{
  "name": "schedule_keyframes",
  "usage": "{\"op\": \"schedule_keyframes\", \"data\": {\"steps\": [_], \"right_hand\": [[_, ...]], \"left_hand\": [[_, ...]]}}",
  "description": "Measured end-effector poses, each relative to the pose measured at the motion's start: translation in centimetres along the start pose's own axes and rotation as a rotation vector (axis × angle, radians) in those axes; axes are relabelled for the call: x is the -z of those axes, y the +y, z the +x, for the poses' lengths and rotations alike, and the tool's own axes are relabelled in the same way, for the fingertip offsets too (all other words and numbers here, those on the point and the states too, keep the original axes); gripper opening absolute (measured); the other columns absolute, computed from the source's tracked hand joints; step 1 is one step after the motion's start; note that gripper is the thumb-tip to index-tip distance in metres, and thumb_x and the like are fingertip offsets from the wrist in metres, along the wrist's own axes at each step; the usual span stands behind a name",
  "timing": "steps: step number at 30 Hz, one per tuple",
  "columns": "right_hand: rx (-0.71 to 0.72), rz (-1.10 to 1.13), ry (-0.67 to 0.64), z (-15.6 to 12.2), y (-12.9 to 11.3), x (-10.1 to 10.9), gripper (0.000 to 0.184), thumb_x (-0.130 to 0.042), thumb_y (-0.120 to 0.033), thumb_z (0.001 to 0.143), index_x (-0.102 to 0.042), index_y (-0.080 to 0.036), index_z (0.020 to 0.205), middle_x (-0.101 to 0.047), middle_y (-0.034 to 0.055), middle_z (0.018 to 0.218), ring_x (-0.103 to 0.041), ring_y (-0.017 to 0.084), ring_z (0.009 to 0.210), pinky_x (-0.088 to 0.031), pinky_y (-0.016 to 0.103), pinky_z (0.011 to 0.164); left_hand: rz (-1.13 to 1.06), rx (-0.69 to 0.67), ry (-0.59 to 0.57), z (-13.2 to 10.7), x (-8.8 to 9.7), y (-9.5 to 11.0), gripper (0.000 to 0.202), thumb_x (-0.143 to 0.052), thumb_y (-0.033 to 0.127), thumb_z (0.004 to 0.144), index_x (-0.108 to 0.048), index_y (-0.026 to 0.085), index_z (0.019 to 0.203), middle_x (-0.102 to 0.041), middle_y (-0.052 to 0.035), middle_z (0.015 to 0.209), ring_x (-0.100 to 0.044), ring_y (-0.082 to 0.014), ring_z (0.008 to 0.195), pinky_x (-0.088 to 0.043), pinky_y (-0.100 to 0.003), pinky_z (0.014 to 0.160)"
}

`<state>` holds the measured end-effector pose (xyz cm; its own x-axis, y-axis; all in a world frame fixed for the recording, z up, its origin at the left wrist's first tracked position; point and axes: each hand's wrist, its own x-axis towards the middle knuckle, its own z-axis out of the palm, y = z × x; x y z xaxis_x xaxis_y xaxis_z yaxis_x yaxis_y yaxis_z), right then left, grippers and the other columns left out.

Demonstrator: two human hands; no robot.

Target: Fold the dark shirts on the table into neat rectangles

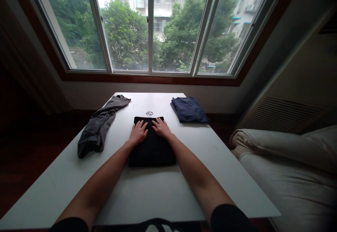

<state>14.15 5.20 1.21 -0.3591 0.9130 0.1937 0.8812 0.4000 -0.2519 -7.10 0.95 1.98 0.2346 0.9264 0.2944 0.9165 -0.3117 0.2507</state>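
Note:
A folded black garment (152,149) lies flat in a near-rectangular shape on the white table (158,193). My left hand (138,132) rests on its upper left part, fingers spread and pointing away from me. On the upper right part lies my right hand (160,127), palm down with the fingers stretched out. Both hands press on the cloth without gripping it. Just beyond the garment's far edge is a small round dark-and-white mark (149,113) on the tabletop.
To the left, a crumpled grey garment (101,126) lies along the table's edge. A folded navy garment (190,110) sits at the far right. A pale sofa (286,154) stands to the right of the table, and a window (150,28) is behind it.

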Motion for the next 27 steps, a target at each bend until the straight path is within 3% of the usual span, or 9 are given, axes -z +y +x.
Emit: {"op": "schedule_keyframes", "data": {"steps": [4, 9, 12, 15, 18, 21, 27], "right_hand": [[-0.15, 0.049, -0.023, 0.2, 1.3, 0.0, 0.068, -0.039, -0.063, 0.105, -0.036, -0.027, 0.163, -0.016, 0.0102, 0.173, -0.01, 0.029, 0.16, -0.012, 0.055, 0.127], [-0.28, 0.048, 0.035, -0.3, 2.2, 0.5, 0.074, -0.038, -0.065, 0.105, -0.033, -0.022, 0.164, -0.024, 0.0159, 0.17, -0.016, 0.03, 0.159, -0.012, 0.053, 0.127], [-0.213, -0.003, 0.094, -0.6, 1.7, 0.9, 0.067, -0.041, -0.057, 0.106, -0.038, -0.02, 0.162, -0.026, 0.0151, 0.169, -0.018, 0.029, 0.159, -0.012, 0.052, 0.127], [0.009, -0.04, 0.129, -0.5, 0.4, 1.0, 0.061, -0.046, -0.051, 0.106, -0.041, -0.023, 0.16, -0.027, 0.0103, 0.17, -0.018, 0.025, 0.159, -0.01, 0.048, 0.129], [0.16, -0.016, 0.031, -0.4, -0.6, 0.8, 0.057, -0.045, -0.052, 0.107, -0.043, -0.031, 0.16, -0.031, 0.0048, 0.169, -0.02, 0.023, 0.159, -0.011, 0.047, 0.129], [0.085, 0.004, -0.068, -0.3, -0.7, 0.5, 0.06, -0.041, -0.06, 0.106, -0.041, -0.034, 0.16, -0.029, 0.0043, 0.169, -0.019, 0.026, 0.159, -0.014, 0.051, 0.128], [-0.094, -0.017, -0.033, -0.1, 1.0, 0.5, 0.065, -0.041, -0.064, 0.105, -0.04, -0.031, 0.161, -0.023, 0.0072, 0.171, -0.012, 0.03, 0.16, -0.012, 0.057, 0.126]], "left_hand": [[-0.004, 0.17, -0.117, 0.6, -1.0, -2.2, 0.066, -0.042, 0.059, 0.102, -0.041, 0.028, 0.16, -0.026, -0.0107, 0.172, -0.022, -0.0363, 0.158, -0.017, -0.061, 0.124], [-0.001, 0.178, -0.098, 0.5, -0.9, -3.7, 0.066, -0.04, 0.06, 0.102, -0.043, 0.027, 0.159, -0.028, -0.0111, 0.171, -0.026, -0.0348, 0.156, -0.018, -0.057, 0.125], [0.003, 0.174, -0.062, 0.4, -0.9, -3.7, 0.063, -0.04, 0.057, 0.103, -0.046, 0.026, 0.157, -0.033, -0.0115, 0.169, -0.029, -0.0333, 0.155, -0.02, -0.054, 0.125], [0.009, 0.169, -0.018, 0.3, -0.9, -3.7, 0.059, -0.042, 0.054, 0.103, -0.05, 0.024, 0.154, -0.037, -0.012, 0.167, -0.033, -0.0321, 0.153, -0.022, -0.052, 0.124], [0.025, 0.198, -0.017, 0.3, -0.9, -3.9, 0.058, -0.043, 0.054, 0.103, -0.05, 0.027, 0.153, -0.036, -0.0107, 0.167, -0.032, -0.0341, 0.153, -0.02, -0.057, 0.124], [0.026, 0.231, -0.039, 0.3, -0.8, -4.1, 0.058, -0.042, 0.055, 0.102, -0.049, 0.029, 0.154, -0.035, -0.0099, 0.168, -0.029, -0.0363, 0.154, -0.017, -0.061, 0.123], [0.008, 0.267, -0.052, 0.4, -0.2, -4.6, 0.056, -0.046, 0.051, 0.101, -0.051, 0.027, 0.152, -0.039, -0.0118, 0.166, -0.031, -0.0345, 0.153, -0.02, -0.058, 0.123]]}}
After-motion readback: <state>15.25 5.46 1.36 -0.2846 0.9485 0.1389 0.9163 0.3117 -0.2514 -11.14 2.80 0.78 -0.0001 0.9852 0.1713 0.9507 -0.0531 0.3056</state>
